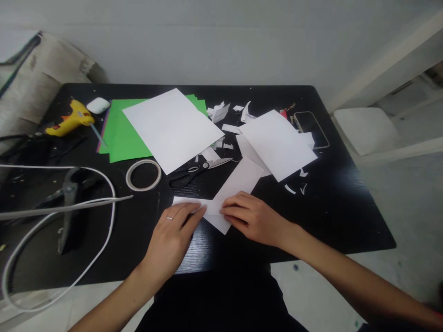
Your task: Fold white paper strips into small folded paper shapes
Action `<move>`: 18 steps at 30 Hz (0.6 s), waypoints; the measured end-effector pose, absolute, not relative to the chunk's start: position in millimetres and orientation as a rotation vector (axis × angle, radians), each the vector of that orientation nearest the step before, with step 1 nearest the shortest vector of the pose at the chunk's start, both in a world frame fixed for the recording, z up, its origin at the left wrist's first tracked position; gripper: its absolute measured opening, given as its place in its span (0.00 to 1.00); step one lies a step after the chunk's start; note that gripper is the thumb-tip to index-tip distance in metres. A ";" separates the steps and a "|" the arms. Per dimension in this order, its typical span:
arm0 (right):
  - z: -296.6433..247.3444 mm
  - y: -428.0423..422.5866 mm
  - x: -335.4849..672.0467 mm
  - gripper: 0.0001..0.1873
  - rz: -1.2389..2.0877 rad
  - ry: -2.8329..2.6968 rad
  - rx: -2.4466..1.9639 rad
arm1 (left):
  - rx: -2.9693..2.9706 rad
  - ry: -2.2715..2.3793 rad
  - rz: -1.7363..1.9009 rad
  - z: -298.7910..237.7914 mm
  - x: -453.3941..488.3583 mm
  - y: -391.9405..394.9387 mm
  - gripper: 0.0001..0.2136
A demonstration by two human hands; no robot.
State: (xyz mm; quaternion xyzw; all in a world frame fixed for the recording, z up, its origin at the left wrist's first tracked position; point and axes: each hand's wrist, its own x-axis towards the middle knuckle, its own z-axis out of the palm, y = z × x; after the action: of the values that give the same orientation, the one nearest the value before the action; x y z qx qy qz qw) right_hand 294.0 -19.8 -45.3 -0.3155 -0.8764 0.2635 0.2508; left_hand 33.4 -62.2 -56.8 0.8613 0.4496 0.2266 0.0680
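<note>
Left hand [173, 230] and right hand [254, 219] lie open, fingers flat, gripping nothing, pressing white paper [238, 182] near the scissors [197, 169]; uneven pressure could skew its crease

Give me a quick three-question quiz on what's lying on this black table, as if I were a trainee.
1. True or false: the left hand and the right hand both touch the white paper piece near the table's front edge.
2. What lies between the tape roll and that paper piece? A) scissors B) a stapler C) a ruler
3. Fill in: the paper under the large white sheet is coloured ____.

Key: 1 true; 2 A; 3 green.
</note>
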 end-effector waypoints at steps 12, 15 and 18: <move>-34.4 -9.1 271.2 0.17 0.896 -2.361 -0.877 | 2.642 1.387 0.579 -59.1 36.9 -67.1 0.22; -37.7 2.5 268.5 0.21 0.765 -2.530 -0.733 | 2.632 1.370 0.562 -59.8 34.2 -68.5 0.21; -41.5 5.3 268.9 0.22 0.689 -2.613 -0.669 | 2.625 1.356 0.560 -60.0 31.3 -69.6 0.22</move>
State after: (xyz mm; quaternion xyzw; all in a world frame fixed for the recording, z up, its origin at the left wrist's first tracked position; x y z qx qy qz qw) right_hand 268.9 5.3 -41.5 -0.2364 -0.9236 0.2435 0.1782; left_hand 31.3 -69.6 -60.0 0.8710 0.4497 0.1860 0.0671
